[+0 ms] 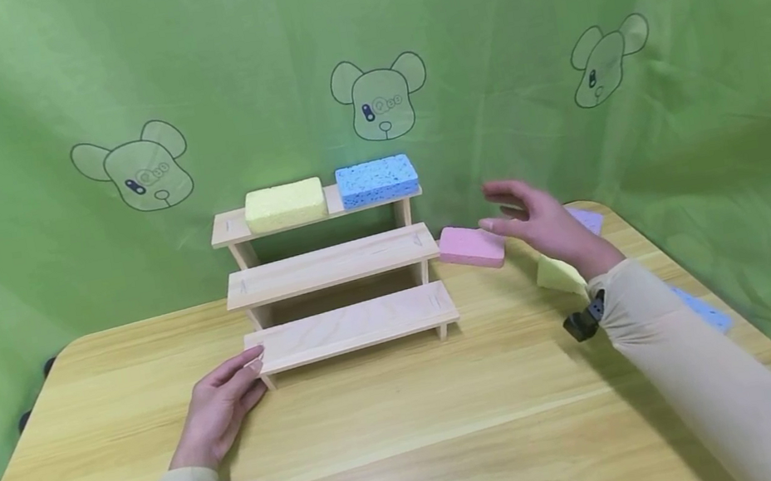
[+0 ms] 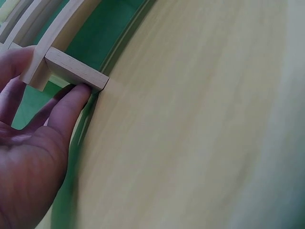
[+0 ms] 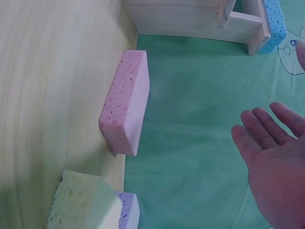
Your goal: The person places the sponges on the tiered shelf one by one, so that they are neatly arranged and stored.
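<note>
A three-step wooden shelf (image 1: 332,266) stands on the table. My left hand (image 1: 219,410) grips the left end of its lowest step; in the left wrist view, the fingers of this hand (image 2: 38,143) lie around the step's end and its leg (image 2: 76,71). On the top step lie a yellow sponge (image 1: 285,205) and, to its right, a blue sponge (image 1: 377,181). Right of the shelf is a pink sponge (image 1: 471,247), also in the right wrist view (image 3: 125,102). My right hand (image 1: 542,224) hovers beside and above it, fingers apart and holding nothing, palm (image 3: 281,176) visible.
At the table's right side lie another yellow sponge (image 1: 559,275), partly behind my right wrist, a purple sponge (image 1: 587,220) and another blue sponge (image 1: 702,308), partly covered by the sleeve. A green curtain (image 1: 472,25) with bear-head outlines hangs behind the wooden table (image 1: 390,458).
</note>
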A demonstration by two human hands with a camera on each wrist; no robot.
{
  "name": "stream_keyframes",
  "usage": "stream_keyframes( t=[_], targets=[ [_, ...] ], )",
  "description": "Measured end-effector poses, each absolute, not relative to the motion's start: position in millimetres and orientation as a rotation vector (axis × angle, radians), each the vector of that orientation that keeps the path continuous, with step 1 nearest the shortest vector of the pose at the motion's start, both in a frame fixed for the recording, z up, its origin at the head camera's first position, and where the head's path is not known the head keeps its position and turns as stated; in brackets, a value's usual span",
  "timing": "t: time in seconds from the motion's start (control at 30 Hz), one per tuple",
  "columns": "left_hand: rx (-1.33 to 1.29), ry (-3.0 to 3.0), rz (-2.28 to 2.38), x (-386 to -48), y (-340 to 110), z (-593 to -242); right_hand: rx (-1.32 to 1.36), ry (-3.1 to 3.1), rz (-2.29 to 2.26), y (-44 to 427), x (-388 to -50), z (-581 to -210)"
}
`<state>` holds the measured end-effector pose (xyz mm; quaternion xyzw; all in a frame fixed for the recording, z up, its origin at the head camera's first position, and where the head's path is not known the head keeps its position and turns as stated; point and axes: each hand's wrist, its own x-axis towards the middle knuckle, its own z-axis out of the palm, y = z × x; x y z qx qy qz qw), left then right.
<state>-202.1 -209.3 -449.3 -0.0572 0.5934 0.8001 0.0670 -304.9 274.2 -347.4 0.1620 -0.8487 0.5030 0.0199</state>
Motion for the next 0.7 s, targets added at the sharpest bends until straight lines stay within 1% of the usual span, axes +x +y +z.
stream_keyframes(
  t=[0.7],
  targets=[
    [-0.171,1.767,2.428,-203,-209,-450,0.466,-2.716,1.491,282,-310,-368]
  ],
)
